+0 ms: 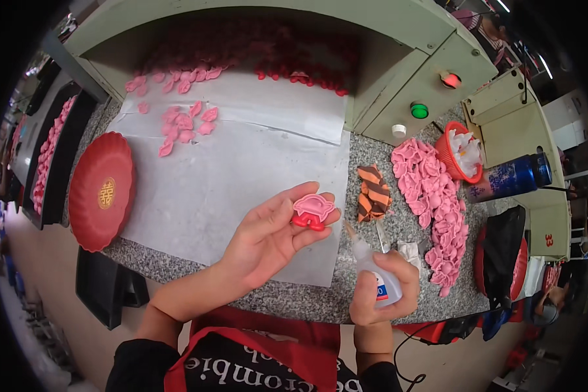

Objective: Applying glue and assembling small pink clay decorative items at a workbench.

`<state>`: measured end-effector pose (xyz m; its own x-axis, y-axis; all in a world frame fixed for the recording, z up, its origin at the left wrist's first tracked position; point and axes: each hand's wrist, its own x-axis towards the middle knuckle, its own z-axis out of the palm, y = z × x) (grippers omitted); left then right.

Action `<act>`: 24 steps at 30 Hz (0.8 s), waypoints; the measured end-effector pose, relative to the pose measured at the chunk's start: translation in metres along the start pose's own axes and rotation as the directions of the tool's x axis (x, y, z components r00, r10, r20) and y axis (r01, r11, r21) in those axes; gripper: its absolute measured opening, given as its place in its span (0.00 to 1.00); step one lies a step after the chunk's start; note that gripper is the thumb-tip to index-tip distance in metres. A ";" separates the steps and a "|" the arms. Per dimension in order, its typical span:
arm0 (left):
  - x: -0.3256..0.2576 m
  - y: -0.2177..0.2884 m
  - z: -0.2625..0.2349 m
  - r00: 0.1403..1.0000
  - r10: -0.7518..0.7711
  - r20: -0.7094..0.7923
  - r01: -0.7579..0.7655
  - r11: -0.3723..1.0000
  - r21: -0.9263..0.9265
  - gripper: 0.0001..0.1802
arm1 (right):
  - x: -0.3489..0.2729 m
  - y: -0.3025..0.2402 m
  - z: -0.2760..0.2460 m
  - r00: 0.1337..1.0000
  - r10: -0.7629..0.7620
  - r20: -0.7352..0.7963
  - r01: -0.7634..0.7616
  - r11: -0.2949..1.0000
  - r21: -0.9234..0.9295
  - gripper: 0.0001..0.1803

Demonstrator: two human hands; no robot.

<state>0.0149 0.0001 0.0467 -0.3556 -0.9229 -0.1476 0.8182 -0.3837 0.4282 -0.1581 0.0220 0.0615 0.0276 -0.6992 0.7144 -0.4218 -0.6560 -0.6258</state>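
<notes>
Above the white sheet (pixel 196 189), my left hand (pixel 264 238) is turned palm up, its fingers closed round a small pink and red molded piece (pixel 314 206). The pink upper part is shaped like a cap; the red part below it has rounded lobes. My right hand (pixel 398 284) grips a small translucent squeeze bottle (pixel 364 260) with a blue and red label. Its narrow nozzle points up and left, a little apart from the piece. Just beyond the bottle lies a brown and orange striped bundle (pixel 374 196).
Pink molded pieces (pixel 431 196) are heaped on the granite counter at the right, beside a red basket (pixel 447 157) and a blue bottle (pixel 513 178). More pink pieces (pixel 184 122) lie under the green machine housing (pixel 398 72). A red scalloped tray (pixel 85 196) sits at the left.
</notes>
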 end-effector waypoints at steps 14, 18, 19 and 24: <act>-0.004 -0.004 0.000 0.998 0.051 0.031 -0.053 0.997 0.054 0.22 | 0.003 -0.004 0.001 0.998 -0.045 0.042 0.045 0.999 -0.010 0.16; -0.004 -0.003 -0.001 0.999 0.053 0.013 -0.053 0.997 0.063 0.22 | 0.003 -0.002 0.002 0.997 -0.066 0.046 0.066 0.998 -0.008 0.16; -0.003 -0.003 -0.001 0.999 0.051 0.018 -0.052 0.997 0.065 0.22 | 0.003 -0.002 0.001 0.997 -0.058 0.042 0.058 0.998 -0.006 0.16; -0.004 -0.003 0.000 0.999 0.050 0.016 -0.051 0.997 0.063 0.22 | 0.003 -0.003 0.001 0.998 -0.055 0.040 0.055 0.998 -0.013 0.17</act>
<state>0.0135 0.0053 0.0461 -0.3213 -0.9403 -0.1121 0.8052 -0.3336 0.4903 -0.1559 0.0216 0.0650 0.0869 -0.6729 0.7346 -0.4312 -0.6901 -0.5812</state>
